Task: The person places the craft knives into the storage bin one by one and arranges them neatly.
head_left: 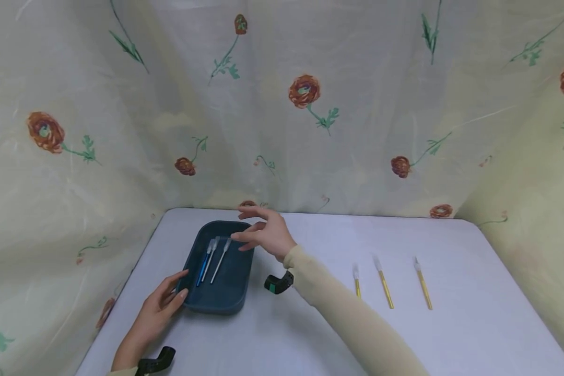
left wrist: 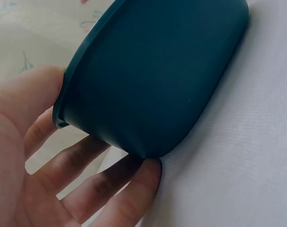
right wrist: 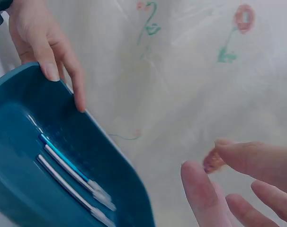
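Observation:
A dark teal tray [head_left: 218,307] stands at the left of the table. Inside it lie three slender pen-like tools, one with a blue handle [head_left: 202,270] and two with whitish handles [right wrist: 67,166], all with pale translucent ends. My left hand [head_left: 152,313] rests against the tray's left side, thumb and index finger at the rim, other fingers along the outer wall. Above the tray's far right corner is my right hand [head_left: 269,235], fingers spread, thumb and index finger apart with nothing between them.
To the right lie three yellow-handled tools with clear ends: one partly behind the sleeve [head_left: 356,284], another beside it [head_left: 385,287], and a third farther right [head_left: 423,286]. A flowered curtain [head_left: 357,156] hangs behind the white table [head_left: 310,334].

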